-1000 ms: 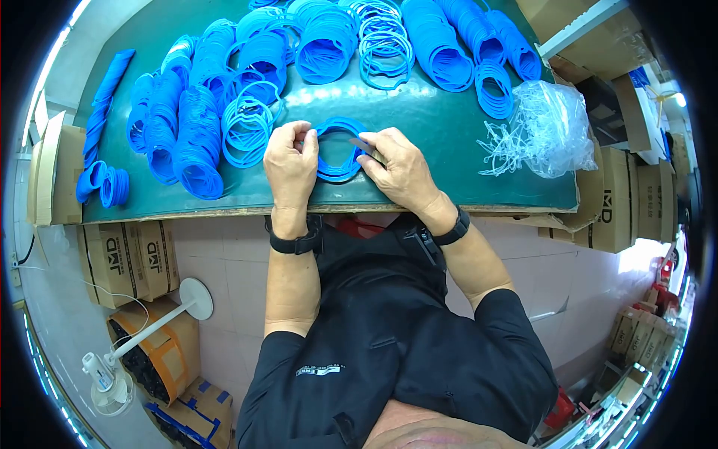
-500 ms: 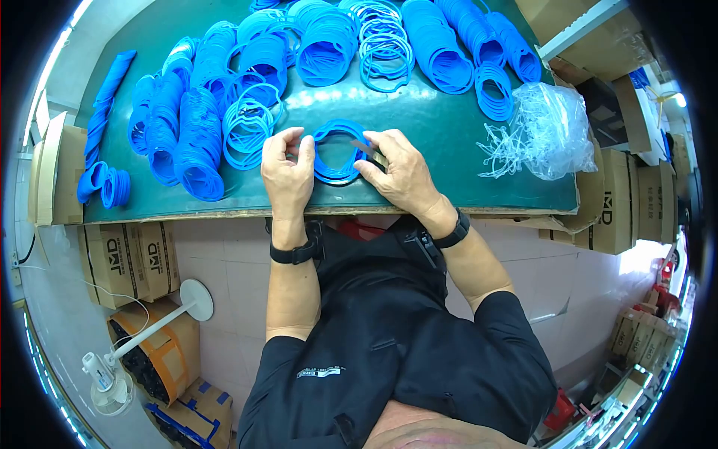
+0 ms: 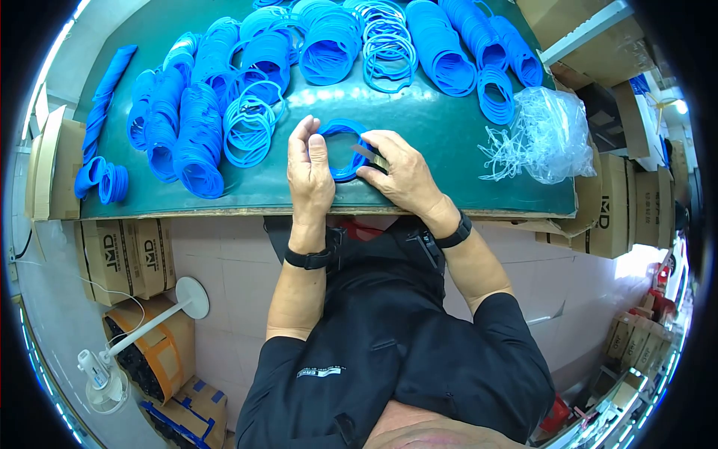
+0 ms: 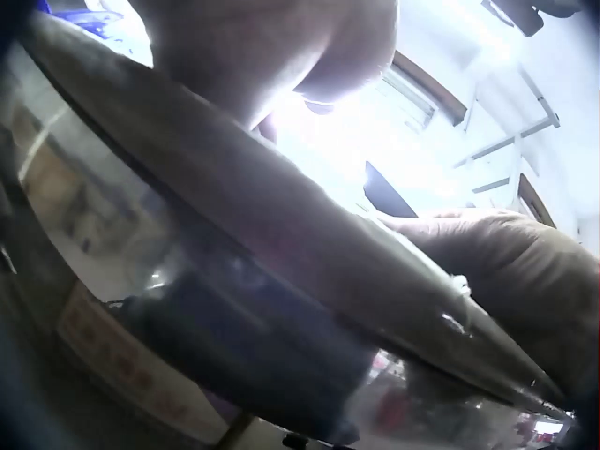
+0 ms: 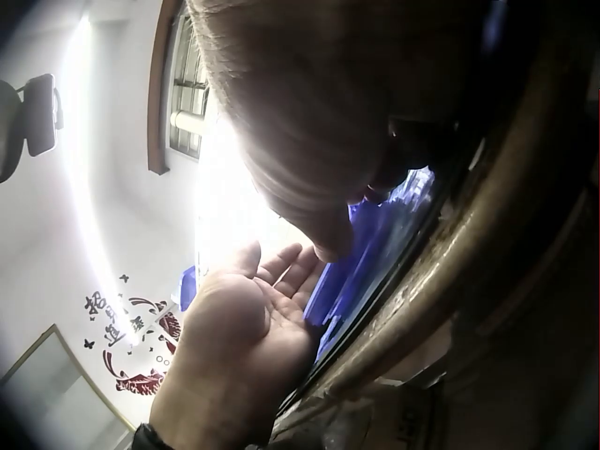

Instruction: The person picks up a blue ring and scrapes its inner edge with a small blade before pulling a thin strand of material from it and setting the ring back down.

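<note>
While the left hand (image 3: 310, 179) keeps its fingers loosely straight, seemingly gripping nothing, the right hand (image 3: 405, 170) pinches a thin blade (image 3: 369, 155) by the blue rings (image 3: 343, 126) between them on the table (image 3: 456, 168). I'd guess trimming; next likely calls for the left steadying the rings. Beyond both hands lie ring stacks (image 3: 329, 56).

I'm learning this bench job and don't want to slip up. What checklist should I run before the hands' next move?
1. Metal strip held: ok, pinched in the right hand.
2. Working rings on the table between the hands: ok.
3. Left hand gripping the rings: not ok, it is open at their left side.
4. Left hand apart from the strip's tip: ok.
5. Strip's edge sharp or blunt: cannot tell.
6. Plastic bag away from the work: ok, off to the right.
</note>
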### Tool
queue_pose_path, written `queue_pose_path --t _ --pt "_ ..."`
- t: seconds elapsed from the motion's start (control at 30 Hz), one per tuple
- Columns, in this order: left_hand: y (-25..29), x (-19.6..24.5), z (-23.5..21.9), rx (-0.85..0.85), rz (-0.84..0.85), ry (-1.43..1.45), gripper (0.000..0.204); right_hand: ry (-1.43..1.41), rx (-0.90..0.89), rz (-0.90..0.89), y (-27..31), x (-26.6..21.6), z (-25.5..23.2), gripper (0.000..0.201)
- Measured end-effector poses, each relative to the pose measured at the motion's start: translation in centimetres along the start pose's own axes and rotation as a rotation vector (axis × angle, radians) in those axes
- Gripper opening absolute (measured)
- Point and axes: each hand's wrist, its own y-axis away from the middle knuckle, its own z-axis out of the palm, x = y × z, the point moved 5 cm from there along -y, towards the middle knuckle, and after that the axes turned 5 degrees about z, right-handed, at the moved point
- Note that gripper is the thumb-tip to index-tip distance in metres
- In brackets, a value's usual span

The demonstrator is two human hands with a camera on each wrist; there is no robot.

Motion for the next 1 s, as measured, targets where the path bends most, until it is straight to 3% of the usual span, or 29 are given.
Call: queue_pose_path --t 0.17,0.23,0.4,0.47,0.53,0.6,0.67,0.8,1.0 --pt "0.0 0.8 0.5 0.04 0.003 0.005 0.05 -0.023 0.009 -0.005 0.1 -0.1 -0.1 0.052" --pt "0.0 1.4 0.8 0.021 0.095 -0.073 0.052 -0.037 0.003 0.001 0.1 -0.1 -0.2 0.05" --pt "-0.9 1.4 -1.1 0.036 0.065 -0.064 0.05 -0.08 0.024 -0.031 -1.3 0.1 -1.7 0.043" --pt "-1.0 1.3 -2.0 0.036 0.041 -0.063 0.05 0.001 0.041 0.016 -3.3 0.5 -2.8 0.039" --pt "-0.9 1.1 -2.3 0.038 0.032 -0.061 0.05 0.083 0.155 -0.145 -6.2 1.1 -2.8 0.035" --pt "-0.9 1.0 -2.0 0.003 0.084 -0.182 0.049 0.101 0.16 -0.062 -9.9 1.8 -2.3 0.031" --pt "-1.0 1.3 -2.0 0.05 0.14 -0.189 0.045 0.203 0.259 -0.123 -13.6 4.3 -0.9 0.03" --pt "-0.9 0.5 -2.6 0.095 0.08 -0.097 0.044 0.495 0.19 0.105 -18.4 4.0 0.1 0.034" --pt "-0.8 0.4 -2.8 0.113 0.046 -0.061 0.039 0.638 0.053 0.204 -20.2 4.1 1.4 0.034"
